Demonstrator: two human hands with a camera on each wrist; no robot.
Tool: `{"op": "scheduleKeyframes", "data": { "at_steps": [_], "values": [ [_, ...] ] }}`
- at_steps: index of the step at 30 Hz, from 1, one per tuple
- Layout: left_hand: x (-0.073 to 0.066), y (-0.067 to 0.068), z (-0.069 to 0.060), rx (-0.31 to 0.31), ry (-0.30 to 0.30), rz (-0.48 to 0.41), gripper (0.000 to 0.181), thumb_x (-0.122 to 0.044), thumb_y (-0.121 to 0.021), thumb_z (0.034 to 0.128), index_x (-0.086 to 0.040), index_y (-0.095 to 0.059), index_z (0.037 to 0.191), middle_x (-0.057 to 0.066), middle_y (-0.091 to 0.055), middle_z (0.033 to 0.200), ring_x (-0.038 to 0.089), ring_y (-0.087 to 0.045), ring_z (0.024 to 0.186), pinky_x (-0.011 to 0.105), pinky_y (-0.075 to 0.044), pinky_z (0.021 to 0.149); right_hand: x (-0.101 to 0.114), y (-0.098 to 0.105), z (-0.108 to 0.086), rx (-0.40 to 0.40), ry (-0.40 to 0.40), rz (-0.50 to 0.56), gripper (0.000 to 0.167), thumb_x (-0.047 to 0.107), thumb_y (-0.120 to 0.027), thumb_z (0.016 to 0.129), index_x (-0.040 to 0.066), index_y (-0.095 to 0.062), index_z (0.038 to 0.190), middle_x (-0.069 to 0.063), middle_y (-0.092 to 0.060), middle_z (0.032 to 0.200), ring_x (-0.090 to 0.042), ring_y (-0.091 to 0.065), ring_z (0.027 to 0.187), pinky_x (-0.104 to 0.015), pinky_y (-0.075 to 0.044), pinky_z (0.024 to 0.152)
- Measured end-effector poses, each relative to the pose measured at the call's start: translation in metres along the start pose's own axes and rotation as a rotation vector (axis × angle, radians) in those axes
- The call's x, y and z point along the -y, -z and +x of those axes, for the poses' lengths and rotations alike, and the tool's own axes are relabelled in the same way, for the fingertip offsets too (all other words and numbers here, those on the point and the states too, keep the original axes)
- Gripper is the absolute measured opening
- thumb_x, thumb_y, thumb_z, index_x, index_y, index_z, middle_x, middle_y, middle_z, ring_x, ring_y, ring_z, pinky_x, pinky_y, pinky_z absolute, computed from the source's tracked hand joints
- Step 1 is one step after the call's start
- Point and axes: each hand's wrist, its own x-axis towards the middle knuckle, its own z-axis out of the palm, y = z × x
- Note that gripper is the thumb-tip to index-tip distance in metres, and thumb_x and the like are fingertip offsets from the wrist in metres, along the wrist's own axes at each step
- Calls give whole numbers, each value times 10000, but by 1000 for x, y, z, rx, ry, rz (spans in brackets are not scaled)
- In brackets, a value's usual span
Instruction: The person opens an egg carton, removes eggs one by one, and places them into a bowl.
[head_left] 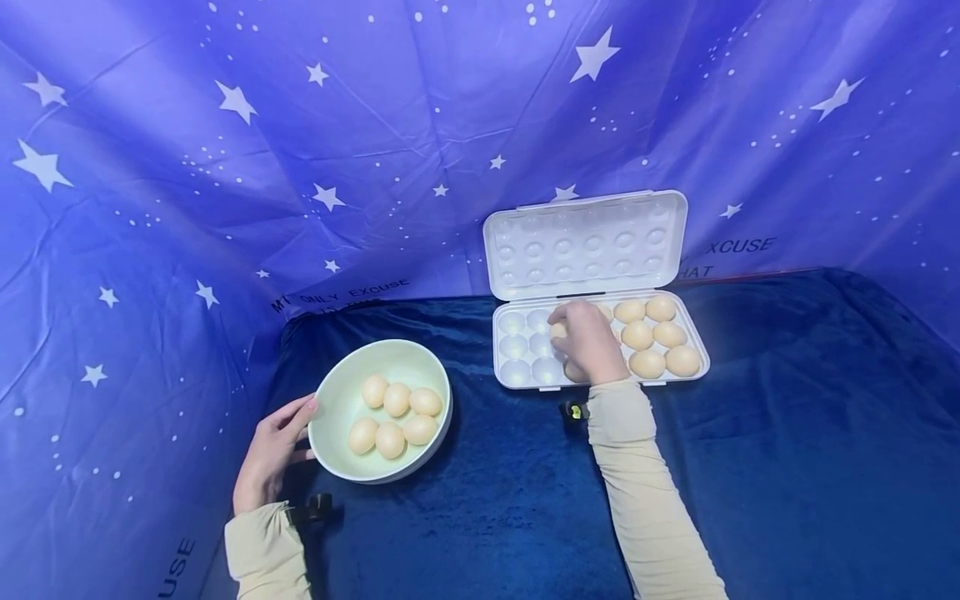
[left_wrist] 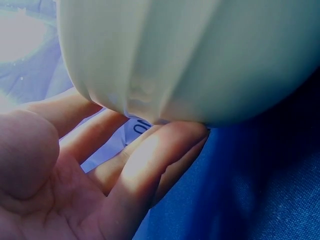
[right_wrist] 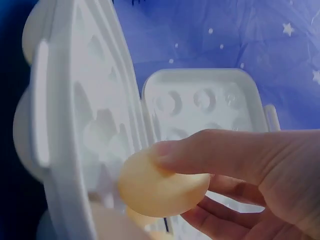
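My left hand (head_left: 272, 454) holds the pale green bowl (head_left: 330, 446) at its left side, thumb at the rim. Close up in the left wrist view, the fingers (left_wrist: 145, 160) touch the bowl's ribbed outside low down. Several light brown eggs lie inside the bowl, in two rough rows. Over the middle of the white egg carton (head_left: 525, 386), my right hand (head_left: 588, 337) pinches an egg (right_wrist: 160, 187) between thumb and fingers. Brown eggs (head_left: 637, 336) sit in the carton's right-hand cups; the two leftmost columns hold none. The hand partly hides the middle cups.
The carton's hinged lid (head_left: 585, 246) stands raised at the back. A dark blue cloth (head_left: 495, 500) covers the table. Behind and to the left hangs a blue curtain (head_left: 420, 167) with white stars. Black straps (head_left: 318, 507) show at both wrists.
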Motion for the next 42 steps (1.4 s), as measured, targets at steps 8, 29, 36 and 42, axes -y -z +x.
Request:
{"op": "scheduleKeyframes", "data": {
  "at_steps": [8, 29, 36, 42],
  "values": [
    [-1, 0, 0, -1, 10, 12, 658, -425, -597, 987, -11, -442, 1474, -114, -649, 1111, 3, -680, 848, 320, -615, 692, 22, -5, -2, -55, 131, 38, 281, -40, -715, 748, -54, -720, 1028, -216, -691, 1085, -398, -626, 1064, -495, -487, 954],
    [-1, 1, 1, -3, 40, -1, 634, -404, -588, 997, -33, -432, 1487, -130, -643, 1102, 4, -680, 842, 317, -614, 697, 80, -31, -13, -79, 358, 80, 289, -78, -743, 714, 5, -740, 990, -120, -683, 1075, -302, -606, 1032, -404, -533, 875],
    [-3, 0, 0, 1, 23, 6, 657, -426, -591, 990, -21, -433, 1482, -104, -645, 1131, 1, -679, 853, 315, -614, 699, 101, -35, -21, -68, 461, 124, 277, -66, -720, 729, 19, -745, 991, -83, -681, 1071, -264, -599, 1014, -378, -536, 847],
    [-2, 0, -1, -1, 16, 12, 681, -443, -604, 979, -4, -439, 1472, -155, -645, 1057, 3, -681, 860, 331, -615, 707, 110, -42, -24, -25, 519, 147, 269, -47, -725, 755, 30, -747, 1012, -78, -677, 1086, -252, -597, 1033, -362, -532, 879]
  ]
}}
